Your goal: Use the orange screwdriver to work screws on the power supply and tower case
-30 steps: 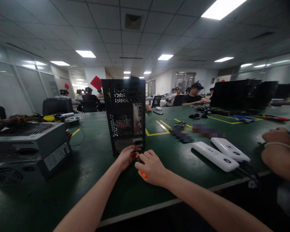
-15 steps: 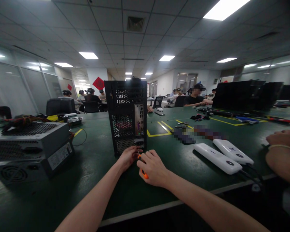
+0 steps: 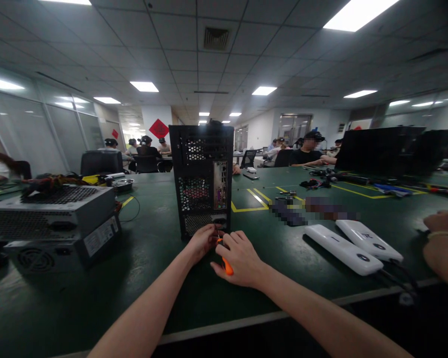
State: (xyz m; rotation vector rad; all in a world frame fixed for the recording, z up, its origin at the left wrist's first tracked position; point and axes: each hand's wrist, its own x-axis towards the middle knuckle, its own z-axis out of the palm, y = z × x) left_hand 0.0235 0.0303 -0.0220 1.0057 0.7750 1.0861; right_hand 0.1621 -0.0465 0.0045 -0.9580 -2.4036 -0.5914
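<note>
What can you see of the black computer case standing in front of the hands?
The computer case is a black metal tower standing upright on the green table, its rear panel facing the camera. That panel is mostly perforated mesh, with a silvery port plate on its right side and a vented section at the bottom. The left hand touches its lower edge; the right hand holds an orange-handled screwdriver whose shaft points at the bottom of the panel.

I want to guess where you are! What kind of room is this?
Probably a big office workshop for fixing computers. A black computer case stands on a long green table, the right hand holds an orange screwdriver, and power supply boxes sit nearby.
</note>
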